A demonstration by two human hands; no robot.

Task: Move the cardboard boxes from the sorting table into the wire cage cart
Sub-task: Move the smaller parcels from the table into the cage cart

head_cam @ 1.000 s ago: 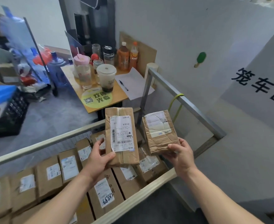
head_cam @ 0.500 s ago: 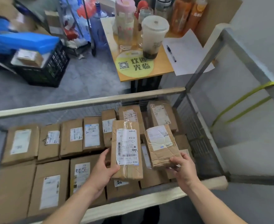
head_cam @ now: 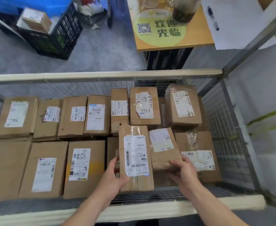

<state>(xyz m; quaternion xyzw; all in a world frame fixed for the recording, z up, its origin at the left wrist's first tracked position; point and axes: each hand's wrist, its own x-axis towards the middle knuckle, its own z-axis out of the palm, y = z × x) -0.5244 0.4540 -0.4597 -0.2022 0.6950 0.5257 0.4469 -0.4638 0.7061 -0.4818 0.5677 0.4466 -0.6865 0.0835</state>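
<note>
Gripping one box per hand: our left hand (head_cam: 112, 178) has its fingers curled round the long box (head_cam: 135, 157) at its left edge, thumb on the front, and our right hand (head_cam: 182, 172) pinches the short box (head_cam: 163, 147) at its near end. Both forearms reach over the cart (head_cam: 150, 207) rail, the pair side by side, touching, over the boxes (head_cam: 44, 173) packed inside.

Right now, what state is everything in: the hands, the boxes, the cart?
Left hand, grips the long box by its near left edge.
Long box, label up, held over the cart.
Right hand, grips the short box at its near end.
Short box, label up, beside the long box.
Cart, open-topped, holds loaded boxes lying label up.
Pen, lying on the paper.
</note>
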